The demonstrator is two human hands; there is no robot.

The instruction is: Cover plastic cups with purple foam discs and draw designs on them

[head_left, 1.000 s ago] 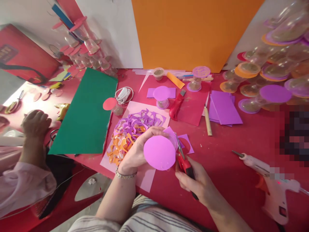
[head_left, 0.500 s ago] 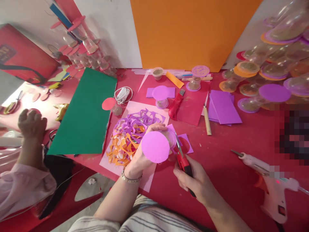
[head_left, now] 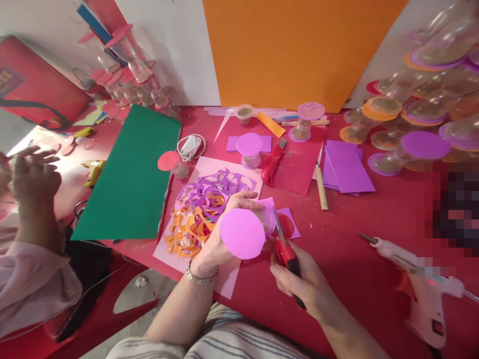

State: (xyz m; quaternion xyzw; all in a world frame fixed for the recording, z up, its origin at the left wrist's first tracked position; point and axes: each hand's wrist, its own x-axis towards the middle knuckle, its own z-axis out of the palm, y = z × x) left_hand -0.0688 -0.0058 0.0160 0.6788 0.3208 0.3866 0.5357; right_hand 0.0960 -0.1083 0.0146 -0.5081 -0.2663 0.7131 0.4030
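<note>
My left hand is closed round a sand timer made of clear plastic cups. A round purple disc covers its near end, and a purple paper piece with a corner shows at the far end. In my right hand are scissors with red and black handles. Their metal blades point up beside the far end of the sand timer; whether they touch the paper I cannot tell. Behind the blades, a purple paper square with a round hole lies on the red table.
Purple and orange scraps pile up left of my hands. A glue gun and an awl lie right, a red cutter ahead. Sand timers stack at right. Another person's hand is beyond the green board.
The disc end of the sand timer in my left hand dips slightly, and the scissors shift a little with it. The other person's hands move left and open out.
</note>
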